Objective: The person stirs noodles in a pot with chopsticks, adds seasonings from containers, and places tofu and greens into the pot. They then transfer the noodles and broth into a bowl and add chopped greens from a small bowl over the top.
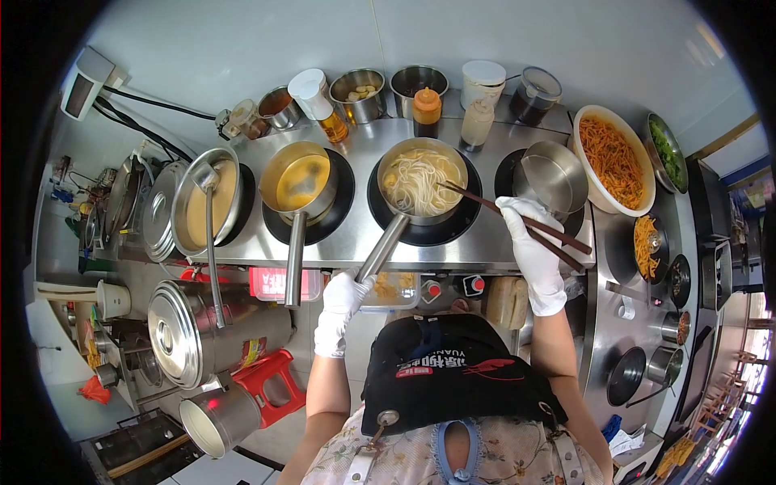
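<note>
My left hand [343, 301], in a white glove, grips the handle of a saucepan [386, 245] on the middle burner. White noodles [420, 179] lie in pale broth inside that pan. My gloved right hand [529, 242] holds a pair of long brown chopsticks [558, 237], whose tips reach the noodles at the pan's right side. Left of it, a second saucepan [297, 242] holds yellow broth, its handle toward me. Just behind my right hand an empty-looking steel pot [554, 174] sits on the right burner.
A large pan with a ladle [212, 214] stands at the left. Sauce bottles [426, 111] and steel pots line the back. A white bowl of orange shreds [614, 162] is at the right. A lidded stockpot [176, 333] and a red stool [271, 388] stand lower left.
</note>
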`<state>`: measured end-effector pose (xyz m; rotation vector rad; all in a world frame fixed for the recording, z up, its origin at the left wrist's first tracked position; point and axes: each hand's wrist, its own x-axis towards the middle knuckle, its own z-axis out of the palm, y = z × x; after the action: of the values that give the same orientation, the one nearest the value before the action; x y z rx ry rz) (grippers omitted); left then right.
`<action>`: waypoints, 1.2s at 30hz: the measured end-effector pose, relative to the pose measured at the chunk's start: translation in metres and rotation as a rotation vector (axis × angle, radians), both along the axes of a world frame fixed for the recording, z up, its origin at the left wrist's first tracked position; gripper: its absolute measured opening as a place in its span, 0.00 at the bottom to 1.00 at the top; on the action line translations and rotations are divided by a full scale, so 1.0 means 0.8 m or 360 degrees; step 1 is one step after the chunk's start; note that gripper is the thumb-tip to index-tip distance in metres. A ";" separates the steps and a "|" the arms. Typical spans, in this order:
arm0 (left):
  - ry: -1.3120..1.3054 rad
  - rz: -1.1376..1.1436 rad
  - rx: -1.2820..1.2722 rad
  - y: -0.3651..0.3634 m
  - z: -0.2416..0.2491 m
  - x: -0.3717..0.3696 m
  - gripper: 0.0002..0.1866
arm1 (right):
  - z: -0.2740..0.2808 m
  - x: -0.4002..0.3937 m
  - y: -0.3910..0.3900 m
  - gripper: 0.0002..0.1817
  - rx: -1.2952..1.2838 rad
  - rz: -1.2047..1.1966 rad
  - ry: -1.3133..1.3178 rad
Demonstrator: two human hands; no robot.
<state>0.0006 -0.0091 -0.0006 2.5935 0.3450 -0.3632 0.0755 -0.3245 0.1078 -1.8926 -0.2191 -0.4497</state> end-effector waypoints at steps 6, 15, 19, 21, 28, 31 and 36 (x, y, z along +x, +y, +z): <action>-0.0089 0.0017 -0.0052 0.003 -0.010 -0.002 0.23 | -0.026 -0.023 -0.018 0.06 0.0091 -0.0094 0.0066; -0.0077 0.0010 -0.0047 0.002 -0.008 -0.001 0.24 | -0.028 -0.028 -0.028 0.06 0.0112 -0.0139 0.0083; -0.0077 0.0010 -0.0025 0.004 -0.013 -0.001 0.25 | -0.030 -0.029 -0.029 0.06 0.0081 -0.0145 0.0030; -0.0017 0.0001 -0.0012 0.005 -0.015 0.000 0.26 | -0.028 -0.030 -0.029 0.06 0.0110 -0.0150 0.0034; -0.0072 0.0008 0.0032 0.002 -0.007 0.001 0.26 | -0.031 -0.032 -0.032 0.06 0.0099 -0.0143 0.0035; 0.0076 -0.0005 0.0005 -0.003 0.010 0.003 0.27 | -0.033 -0.033 -0.033 0.06 0.0103 -0.0153 0.0040; -0.0054 0.0000 -0.0033 0.002 -0.007 0.000 0.26 | -0.033 -0.033 -0.033 0.06 0.0090 -0.0151 0.0031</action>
<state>0.0010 -0.0076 -0.0060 2.5764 0.3277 -0.3203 0.0488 -0.3507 0.0812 -1.8563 -0.1027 -0.4964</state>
